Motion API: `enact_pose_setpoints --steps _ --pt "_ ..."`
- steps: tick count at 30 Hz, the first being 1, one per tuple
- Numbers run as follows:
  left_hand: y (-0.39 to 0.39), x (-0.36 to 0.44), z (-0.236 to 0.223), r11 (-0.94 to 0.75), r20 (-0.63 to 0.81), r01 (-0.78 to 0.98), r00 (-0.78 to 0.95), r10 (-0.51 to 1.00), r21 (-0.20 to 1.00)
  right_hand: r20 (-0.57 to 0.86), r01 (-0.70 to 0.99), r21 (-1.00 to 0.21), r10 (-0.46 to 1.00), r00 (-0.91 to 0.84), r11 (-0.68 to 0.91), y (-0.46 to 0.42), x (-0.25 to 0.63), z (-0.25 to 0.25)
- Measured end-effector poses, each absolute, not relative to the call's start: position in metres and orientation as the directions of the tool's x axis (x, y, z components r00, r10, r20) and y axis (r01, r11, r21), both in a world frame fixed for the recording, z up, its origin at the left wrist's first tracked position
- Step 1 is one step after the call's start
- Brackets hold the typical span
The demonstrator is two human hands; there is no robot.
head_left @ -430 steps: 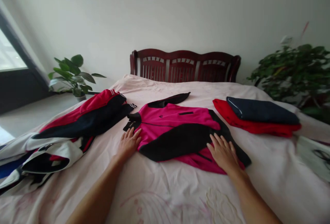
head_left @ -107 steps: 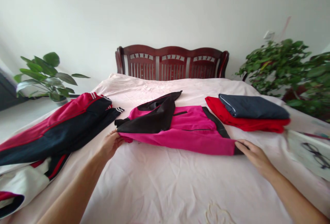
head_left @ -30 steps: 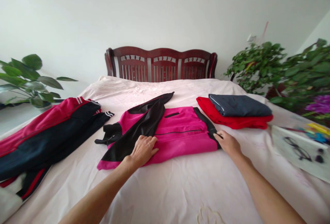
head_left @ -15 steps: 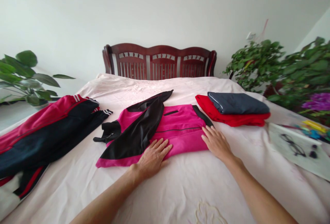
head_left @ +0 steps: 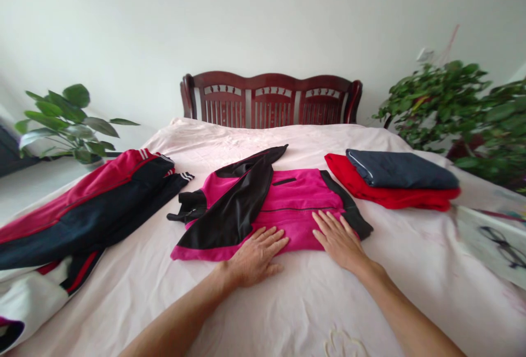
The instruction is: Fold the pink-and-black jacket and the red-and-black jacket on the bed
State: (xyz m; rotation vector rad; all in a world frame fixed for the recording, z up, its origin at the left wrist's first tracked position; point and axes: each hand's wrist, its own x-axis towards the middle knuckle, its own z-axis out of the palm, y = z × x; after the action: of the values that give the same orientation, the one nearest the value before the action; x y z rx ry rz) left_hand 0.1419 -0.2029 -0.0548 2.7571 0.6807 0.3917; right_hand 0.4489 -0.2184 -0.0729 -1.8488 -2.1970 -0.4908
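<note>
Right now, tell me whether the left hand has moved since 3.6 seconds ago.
Yes, rightward: against the headboard, the left hand was below its left end; now it is nearer below the middle.

The jacket (head_left: 302, 193) lies on the bed (head_left: 283, 316) at the centre of the frame, collar to the left, hem to the right. The left hand (head_left: 258, 255) and right hand (head_left: 339, 241) rest on its near side. A heap of clothes (head_left: 110, 203) spreads along the left. At the right, one folded garment (head_left: 402, 170) sits on another (head_left: 394, 199), with glasses (head_left: 502, 244) lower, at the right edge. Behind, upper middle, stands the headboard (head_left: 272, 98), between a left plant (head_left: 78, 131) and a right plant (head_left: 441, 102)
</note>
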Motion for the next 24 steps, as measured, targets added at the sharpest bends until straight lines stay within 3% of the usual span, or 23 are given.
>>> enact_pose_setpoints --steps 4,7,9,11,15,18,21,24 --pt "-0.201 0.128 -0.046 -0.753 0.328 0.329 0.749 0.575 0.571 0.298 0.986 0.088 0.941 -0.162 0.142 -0.216 0.452 -0.085" --pt "-0.191 0.113 -0.043 -0.596 0.463 0.408 0.382 0.8 0.692 0.255 0.997 0.051 0.965 -0.066 0.055 -0.213 0.443 -0.07" --pt "-0.184 0.106 -0.044 -0.483 0.464 0.507 0.174 0.868 0.714 0.304 0.998 0.038 0.951 -0.057 0.048 -0.214 0.427 -0.056" --pt "-0.183 0.104 -0.05 -0.446 0.406 0.614 0.213 0.888 0.652 0.367 0.986 0.049 0.915 -0.168 0.161 -0.217 0.408 -0.048" --pt "-0.193 0.112 -0.06 -0.607 0.219 0.703 0.569 0.792 0.37 0.332 0.923 0.09 0.862 -0.383 0.375 -0.221 0.385 -0.061" --pt "-0.188 0.114 -0.051 -0.624 0.082 0.699 0.64 0.764 0.35 0.329 0.921 0.113 0.86 -0.39 0.374 -0.219 0.386 -0.081" --pt "-0.162 0.108 -0.03 -0.499 0.028 0.747 0.544 0.839 0.438 0.402 0.921 0.143 0.83 -0.388 0.361 -0.217 0.391 -0.092" --pt "-0.129 0.1 -0.014 -0.282 0.081 0.869 0.273 0.959 0.408 0.465 0.915 0.167 0.788 -0.403 0.368 -0.216 0.393 -0.095"
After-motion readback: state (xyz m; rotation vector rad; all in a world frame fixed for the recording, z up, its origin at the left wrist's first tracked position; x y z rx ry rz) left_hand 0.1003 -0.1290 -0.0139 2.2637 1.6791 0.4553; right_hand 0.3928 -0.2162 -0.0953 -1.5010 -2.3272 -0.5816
